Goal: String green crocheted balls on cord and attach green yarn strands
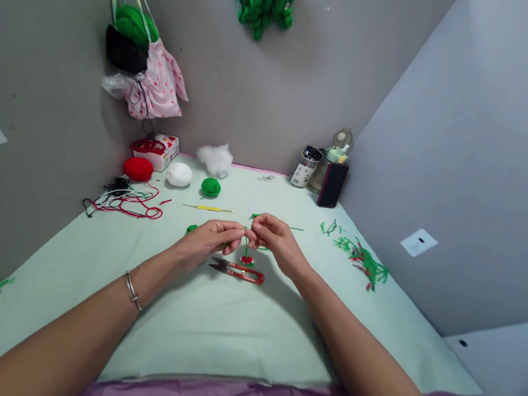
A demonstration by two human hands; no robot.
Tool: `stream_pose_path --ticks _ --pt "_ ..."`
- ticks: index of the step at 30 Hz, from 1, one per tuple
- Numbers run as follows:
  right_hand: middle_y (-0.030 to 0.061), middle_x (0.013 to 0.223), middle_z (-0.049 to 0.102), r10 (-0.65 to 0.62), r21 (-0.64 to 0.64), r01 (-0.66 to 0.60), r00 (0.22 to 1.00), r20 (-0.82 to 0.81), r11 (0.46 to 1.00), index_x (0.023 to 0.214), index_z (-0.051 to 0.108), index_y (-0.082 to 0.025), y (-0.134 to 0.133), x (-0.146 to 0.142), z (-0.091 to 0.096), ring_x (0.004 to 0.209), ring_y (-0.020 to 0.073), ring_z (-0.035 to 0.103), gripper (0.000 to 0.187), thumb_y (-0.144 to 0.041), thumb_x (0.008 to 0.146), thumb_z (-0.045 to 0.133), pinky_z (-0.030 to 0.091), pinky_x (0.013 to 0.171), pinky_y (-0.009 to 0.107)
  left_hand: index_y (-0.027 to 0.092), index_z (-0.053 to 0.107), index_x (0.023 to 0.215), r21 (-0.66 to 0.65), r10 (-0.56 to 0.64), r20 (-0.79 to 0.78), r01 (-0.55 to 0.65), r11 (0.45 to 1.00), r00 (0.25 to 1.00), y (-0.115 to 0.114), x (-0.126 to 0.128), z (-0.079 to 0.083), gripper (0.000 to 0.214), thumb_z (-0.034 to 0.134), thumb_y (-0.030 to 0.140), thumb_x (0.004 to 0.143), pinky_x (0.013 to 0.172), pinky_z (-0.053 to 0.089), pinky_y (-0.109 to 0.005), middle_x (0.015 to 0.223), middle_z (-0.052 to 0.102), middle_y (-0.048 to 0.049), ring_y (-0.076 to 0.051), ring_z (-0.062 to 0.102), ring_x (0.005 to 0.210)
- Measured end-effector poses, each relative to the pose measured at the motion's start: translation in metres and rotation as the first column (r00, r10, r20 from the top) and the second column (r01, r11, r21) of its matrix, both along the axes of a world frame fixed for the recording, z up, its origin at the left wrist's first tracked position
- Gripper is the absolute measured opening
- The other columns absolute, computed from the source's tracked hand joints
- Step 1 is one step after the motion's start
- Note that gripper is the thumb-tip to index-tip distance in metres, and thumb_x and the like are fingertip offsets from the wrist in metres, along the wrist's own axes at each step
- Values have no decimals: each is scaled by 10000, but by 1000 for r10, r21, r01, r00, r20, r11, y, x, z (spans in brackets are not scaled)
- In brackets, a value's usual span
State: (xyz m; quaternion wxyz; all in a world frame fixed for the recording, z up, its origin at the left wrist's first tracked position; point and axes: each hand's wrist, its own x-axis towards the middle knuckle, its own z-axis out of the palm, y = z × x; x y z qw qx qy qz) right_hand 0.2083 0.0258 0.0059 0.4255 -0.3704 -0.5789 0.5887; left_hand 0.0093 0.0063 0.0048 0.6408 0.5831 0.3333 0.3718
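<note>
My left hand [212, 238] and my right hand [274, 237] meet above the pale green table cover [207, 321], fingertips pinched together on a thin green yarn strand. A small red and green crocheted piece [247, 259] dangles from that strand just below the fingers. Red thread snips [238, 272] lie on the cover right under my hands. A silver bangle [133, 290] circles my left wrist.
Balls of red [138, 168], white [179, 174] and green yarn [210, 186] sit at the back, near white stuffing [215, 157] and a crochet hook [208, 208]. Tangled red cord [128, 202] lies left; green scraps [363, 259] right. A cup, bottle and phone [332, 184] stand in the corner.
</note>
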Motion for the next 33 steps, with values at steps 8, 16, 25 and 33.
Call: stream_pose_path --ticks 8,16,25,33 --pt "-24 771 648 29 -86 -36 996 -86 996 863 561 -190 -3 -3 3 571 111 661 354 -447 759 781 432 486 201 170 717 1103 -27 -9 -16 8 1000 1000 0 2 1 385 662 464 860 530 258 -239 678 521 34 -70 370 531" --pt "-27 667 629 85 -117 -96 992 -93 988 865 534 -200 -7 -4 7 574 133 656 346 -462 792 747 462 512 221 203 701 1156 -46 -52 10 53 998 999 -1 2 -1 383 652 455 872 485 208 -240 695 559 25 -64 387 495" --pt "-78 565 539 -33 16 33 999 -14 999 846 555 -185 1 -2 -4 503 85 533 358 -481 789 746 404 549 226 151 751 917 -70 37 124 -28 997 992 0 -1 5 355 737 489 811 539 323 -206 689 518 20 -68 418 575" --pt "15 798 707 -90 98 81 992 92 992 805 689 -177 1 -2 -4 723 129 606 272 -432 757 771 450 681 258 142 723 857 -76 114 301 -95 993 947 1 -2 4 264 728 406 844 643 454 -219 1026 673 -82 -87 523 679"
